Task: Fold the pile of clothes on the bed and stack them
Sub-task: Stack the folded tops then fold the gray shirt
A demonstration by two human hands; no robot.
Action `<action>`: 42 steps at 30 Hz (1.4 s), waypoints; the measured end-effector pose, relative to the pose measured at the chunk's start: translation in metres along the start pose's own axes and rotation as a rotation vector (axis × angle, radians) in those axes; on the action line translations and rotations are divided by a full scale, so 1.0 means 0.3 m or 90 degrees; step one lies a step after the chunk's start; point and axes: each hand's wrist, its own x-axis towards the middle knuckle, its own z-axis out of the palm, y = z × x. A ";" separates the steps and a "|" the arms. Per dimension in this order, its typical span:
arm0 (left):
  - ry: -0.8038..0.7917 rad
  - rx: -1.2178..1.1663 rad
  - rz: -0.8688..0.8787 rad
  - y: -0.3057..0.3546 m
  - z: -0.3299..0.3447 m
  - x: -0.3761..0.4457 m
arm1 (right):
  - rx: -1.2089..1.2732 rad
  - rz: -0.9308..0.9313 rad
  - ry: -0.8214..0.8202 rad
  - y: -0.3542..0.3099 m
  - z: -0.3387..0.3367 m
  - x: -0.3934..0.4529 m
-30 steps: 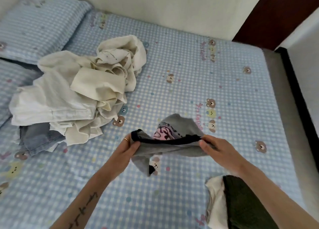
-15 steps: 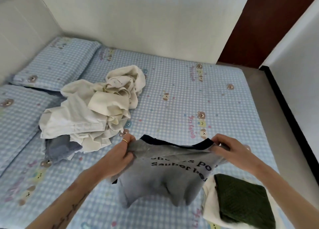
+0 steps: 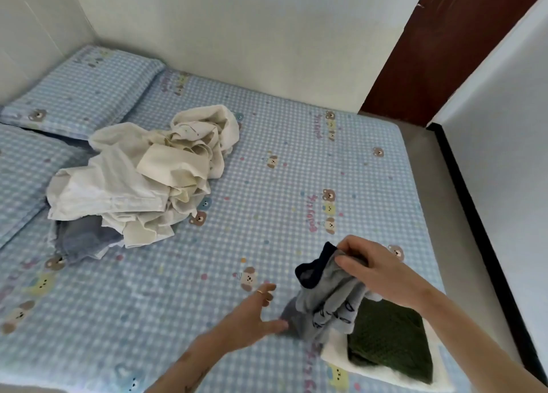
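Spreading across the view, a blue checked bed (image 3: 296, 167) carries a cream clothes pile (image 3: 142, 176) far left and a folded stack (image 3: 391, 342) near right. Right hand (image 3: 376, 271) pinches a hanging grey shirt (image 3: 329, 300); left hand (image 3: 252, 318), fingers spread, touches its hem.

Bare forearms, no sleeves. Gold ring on left hand (image 3: 252, 318); dark tattoo marks on left forearm. Right hand (image 3: 376, 271) unadorned.
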 end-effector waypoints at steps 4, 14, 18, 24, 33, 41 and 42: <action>0.107 -0.116 0.075 0.116 0.132 0.079 | 0.018 -0.018 0.003 -0.019 -0.063 -0.064; 0.312 -0.129 0.044 0.217 0.135 0.179 | 0.042 -0.073 0.020 -0.046 -0.174 -0.198; 0.320 -0.204 0.061 0.184 0.034 0.133 | 0.006 -0.060 0.051 0.008 -0.193 -0.208; 0.203 -0.309 0.127 0.183 -0.226 -0.017 | -0.059 -0.043 0.105 0.107 -0.184 -0.186; 0.139 0.063 0.054 0.202 -0.359 -0.145 | -0.130 -0.044 0.167 0.154 -0.209 -0.109; 0.301 0.070 0.010 0.255 -0.604 -0.119 | -0.196 0.047 -0.059 0.181 -0.202 0.075; 0.300 0.105 0.022 0.261 -0.635 -0.111 | -0.193 0.067 -0.092 0.182 -0.205 0.106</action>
